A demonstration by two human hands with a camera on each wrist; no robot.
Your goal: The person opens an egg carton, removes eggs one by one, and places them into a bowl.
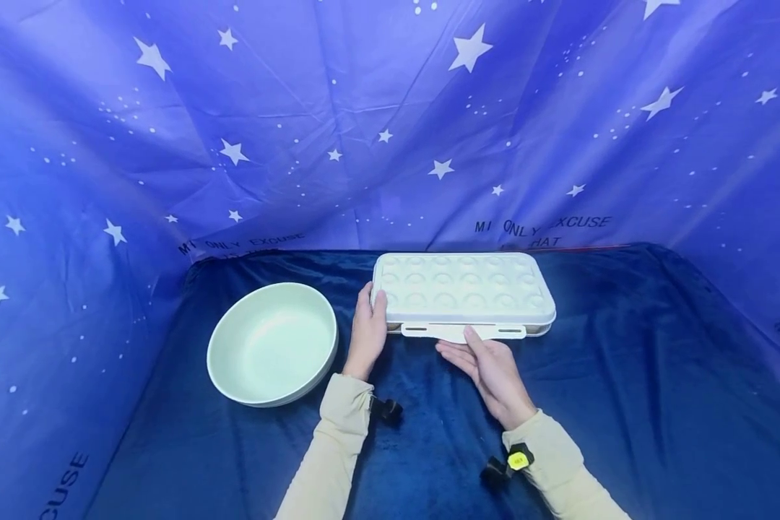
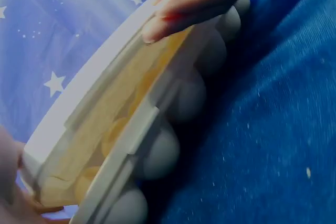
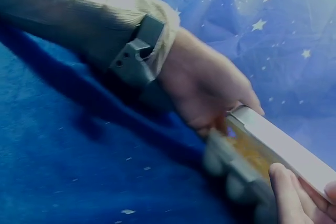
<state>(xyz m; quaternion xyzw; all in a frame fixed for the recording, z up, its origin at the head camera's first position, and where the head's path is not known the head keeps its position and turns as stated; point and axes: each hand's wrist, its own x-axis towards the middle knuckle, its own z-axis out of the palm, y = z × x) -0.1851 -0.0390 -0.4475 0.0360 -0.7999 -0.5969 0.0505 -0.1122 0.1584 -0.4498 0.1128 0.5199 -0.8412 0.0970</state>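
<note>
A white-lidded egg box (image 1: 464, 285) with rows of round bumps on its lid is held over the cloth near the middle of the head view. Around its left end, my left hand (image 1: 367, 332) keeps a grip. At the front, my right hand (image 1: 494, 379) pinches the long white latch (image 1: 429, 330), thumb on top and the other fingers beneath. The left wrist view shows rounded cups (image 2: 159, 153) under the box. Through its clear side, brownish egg-like shapes (image 2: 113, 134) are visible, though blurred.
To the left of the box stands a pale green bowl (image 1: 273, 343), close to my left forearm. Dark blue cloth (image 1: 624, 404) covers the table. A blue curtain with white stars (image 1: 338, 188) rises behind and at both sides.
</note>
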